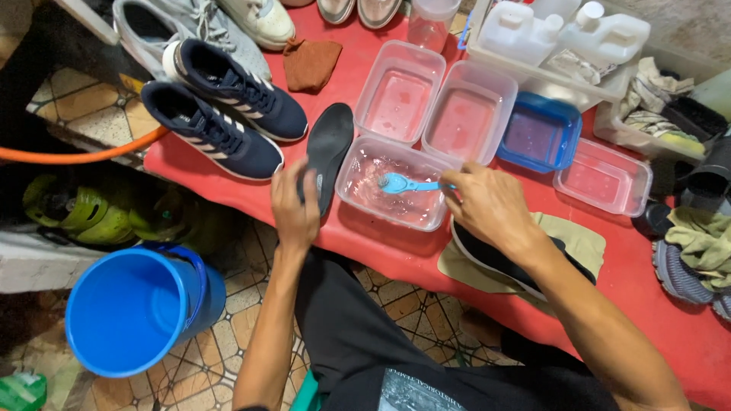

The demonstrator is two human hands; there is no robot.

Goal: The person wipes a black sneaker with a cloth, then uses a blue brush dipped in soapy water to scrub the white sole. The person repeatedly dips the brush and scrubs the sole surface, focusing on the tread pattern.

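My left hand (295,207) grips the near end of a black shoe insole (330,144) that lies on the red table (396,251), just left of a clear plastic tub (359,199). My right hand (491,204) holds a light blue brush (403,183) by its handle, with the brush head dipped in the soapy water inside that tub. A second dark insole (487,259) lies on a beige cloth (582,242) under my right wrist.
A pair of navy sneakers (225,106) sits to the left of the insole. Two more clear tubs (400,91), a blue tub (539,133) and another clear one (605,179) stand behind. A blue bucket (133,308) is on the tiled floor. White jugs (525,30) are at the back.
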